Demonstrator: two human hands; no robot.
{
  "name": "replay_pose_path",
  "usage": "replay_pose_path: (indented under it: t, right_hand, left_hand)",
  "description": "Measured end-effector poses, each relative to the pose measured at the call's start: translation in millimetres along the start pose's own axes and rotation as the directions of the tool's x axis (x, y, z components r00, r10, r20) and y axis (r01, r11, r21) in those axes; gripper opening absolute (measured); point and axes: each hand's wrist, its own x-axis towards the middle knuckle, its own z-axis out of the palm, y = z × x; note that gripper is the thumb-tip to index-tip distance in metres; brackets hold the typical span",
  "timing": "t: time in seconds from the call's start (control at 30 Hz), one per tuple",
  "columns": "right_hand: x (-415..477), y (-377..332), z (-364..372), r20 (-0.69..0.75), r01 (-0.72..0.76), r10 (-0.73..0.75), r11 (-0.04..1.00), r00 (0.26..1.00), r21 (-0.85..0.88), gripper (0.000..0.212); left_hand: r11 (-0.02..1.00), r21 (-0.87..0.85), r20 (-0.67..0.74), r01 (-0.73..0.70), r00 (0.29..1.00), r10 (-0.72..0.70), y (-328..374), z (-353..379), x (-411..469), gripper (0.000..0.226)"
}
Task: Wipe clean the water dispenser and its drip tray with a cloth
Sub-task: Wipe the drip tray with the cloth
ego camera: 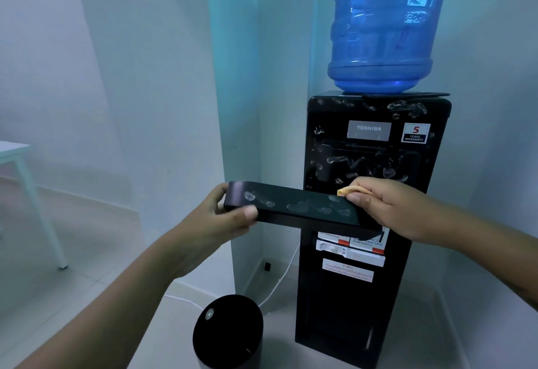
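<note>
**Wiping the drip tray, held out in front of the dispenser**

The drip tray (pixel 294 208), a long black piece, was in the air in front of the water dispenser (pixel 375 165) and not seated in it. Our left hand (pixel 221 217) gripped its left end, with the thumb on the front face and the fingers curled behind. Our right hand (pixel 387 208) pinched a small yellowish cloth (pixel 346 191) at the right end of the tray, touching its upper edge. Pale smudges lay in a row along the front face, between the two hands.

To do this step well, we judged that the cloth should travel in one long pass from the right end toward the left hand, with even pressure. The left hand should keep the tray level and firm so that it does not twist. The cloth looked bunched up, and opening it wider would cover the face in fewer passes. The spot under the left thumb would need a change of grip.

The front of the dispenser also carried many smears, so we judged that most of the task was ahead. A blue bottle (pixel 384 25) stood on top. Near the dispenser's foot stood a round bin (pixel 230 331) with a black lid, and a corner of a white table (pixel 14 150) showed at the far left.
</note>
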Motion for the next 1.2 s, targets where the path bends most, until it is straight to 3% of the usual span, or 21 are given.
replay_pose_path:
  t: [0.1,0.27,0.37,0.43,0.53,0.6,0.67,0.77,0.9,0.97,1.1,1.2]
  right_hand:
    - [0,1,2,-0.018,0.052,-0.054,0.996,0.998,-0.077,0.017]
    - [14,-1,11,-0.127,0.111,-0.118,0.992,0.985,-0.060,0.015]
    - [24,0,19,-0.315,0.117,-0.117,0.993,0.942,-0.018,0.018]
    - [29,-5,26,-0.494,0.133,-0.129,0.991,0.860,-0.028,0.016]
    - [33,-23,34,-0.692,0.188,-0.287,0.958,0.663,-0.216,0.018]
    - [34,-43,41,-0.734,0.247,-0.422,0.906,0.531,-0.343,0.021]
    - [37,-67,55,-0.703,0.318,-0.535,0.844,0.468,-0.431,0.026]
    - [53,-89,84,-0.542,0.387,-0.678,0.732,0.496,-0.561,0.032]
    - [71,-79,97,-0.426,0.391,-0.757,0.632,0.495,-0.669,0.033]
    - [71,-67,88,-0.449,0.386,-0.723,0.673,0.526,-0.632,0.034]
    - [74,-55,69,-0.617,0.237,-0.511,0.849,0.598,-0.473,0.033]
    - [77,-81,75,-0.590,0.283,-0.582,0.804,0.560,-0.523,0.029]
  left_hand:
    - [0.964,0.262,-0.112,-0.044,0.991,0.075,0,-5,-1,0.044]
    - [0.932,0.344,-0.249,-0.115,0.946,0.209,2,-9,0,0.053]
    - [0.918,0.381,-0.271,-0.107,0.937,0.221,4,-11,-3,0.046]
    - [0.914,0.393,-0.281,-0.103,0.933,0.226,7,-14,-6,0.040]
    - [0.903,0.418,-0.300,-0.100,0.923,0.241,11,-19,-7,0.036]
    - [0.894,0.437,-0.314,-0.104,0.913,0.260,12,-18,-6,0.035]
    - [0.885,0.451,-0.320,-0.115,0.905,0.281,13,-14,-4,0.034]
    - [0.896,0.422,-0.326,-0.138,0.899,0.292,16,-5,1,0.028]
    - [0.902,0.382,-0.292,-0.200,0.900,0.324,23,-3,0,0.021]
    - [0.883,0.411,-0.265,-0.227,0.897,0.354,25,-3,-3,0.025]
    - [0.886,0.411,-0.265,-0.215,0.902,0.342,26,-4,-4,0.026]
    - [0.871,0.446,-0.262,-0.206,0.901,0.347,26,4,1,0.022]
